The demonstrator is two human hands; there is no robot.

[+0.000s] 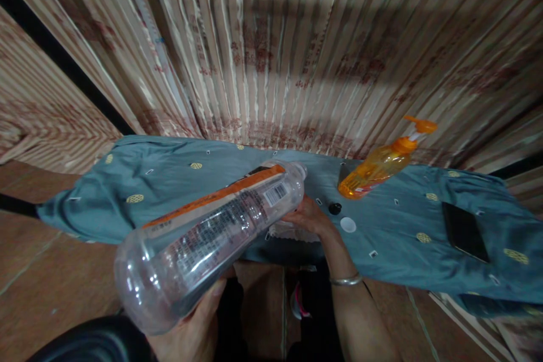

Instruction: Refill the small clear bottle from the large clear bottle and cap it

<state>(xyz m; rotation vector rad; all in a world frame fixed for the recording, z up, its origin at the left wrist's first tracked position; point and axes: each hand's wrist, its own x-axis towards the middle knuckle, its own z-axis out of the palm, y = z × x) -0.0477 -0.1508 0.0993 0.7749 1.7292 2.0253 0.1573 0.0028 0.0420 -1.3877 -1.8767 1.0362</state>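
Observation:
A large clear plastic bottle (237,232) with an orange-edged printed label and a barcode lies slanted across my view. Its neck points to the upper right, without a cap, and no liquid shows inside. My left hand (193,322) grips it from below near the base. Around the neck end is my right hand (307,216), its fingers partly hidden behind the bottle. Just right of that hand, a small black cap (335,208) and a white disc (348,224) lie on the cloth. A whitish crumpled piece (294,232) lies below the right hand.
Beyond the caps stands an orange pump bottle (377,167) holding some orange liquid. A dark phone-like slab (464,231) lies farther right. Teal patterned cloth (165,169) covers the narrow table; a striped curtain (271,68) hangs behind. A black rounded object (85,342) is at lower left.

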